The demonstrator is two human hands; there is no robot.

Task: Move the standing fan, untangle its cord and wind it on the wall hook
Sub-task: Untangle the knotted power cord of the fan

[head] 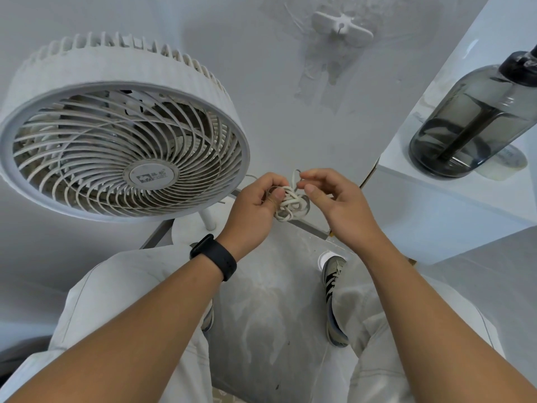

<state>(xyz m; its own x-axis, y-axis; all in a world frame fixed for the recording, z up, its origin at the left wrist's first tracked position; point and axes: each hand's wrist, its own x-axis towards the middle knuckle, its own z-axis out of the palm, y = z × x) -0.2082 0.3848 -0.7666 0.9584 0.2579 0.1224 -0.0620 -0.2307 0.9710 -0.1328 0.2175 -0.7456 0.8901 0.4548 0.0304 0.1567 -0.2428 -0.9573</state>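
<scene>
Between the two hands, a little above the floor [261, 301], hangs the tangled cord [290, 203], a small knot of off-white loops. The left hand [255, 205] grips the left side of this bundle, its fingers [276, 181] curled around the loops and the thumb pressed on top. The right hand [337, 199] is just beside it, and its thumb and first finger pinch one loop that rises from the top of the knot; the other fingers of this hand are bent loosely and I cannot tell if they touch the cord. On the left wrist sits a black wristband [215, 255]. To the left of the hands stands the fan [122, 135], white and round, its grille tilted upward toward the camera, with a grey badge in the middle. Its thin pole [207, 218] goes down to a round base [189, 231] on the floor, close to the left hand. A thin piece of cord runs from the fan side toward the bundle. High on the white wall, above the hands and well apart from them, is the wall hook [341, 29], a white plate with a small peg, and nothing hangs on it. At the right, a white bench [436, 175] carries a dark smoky water bottle [470, 117] with a black cap. Below, the person's light trousers [130, 301] and striped shoes [334, 298] are visible.
</scene>
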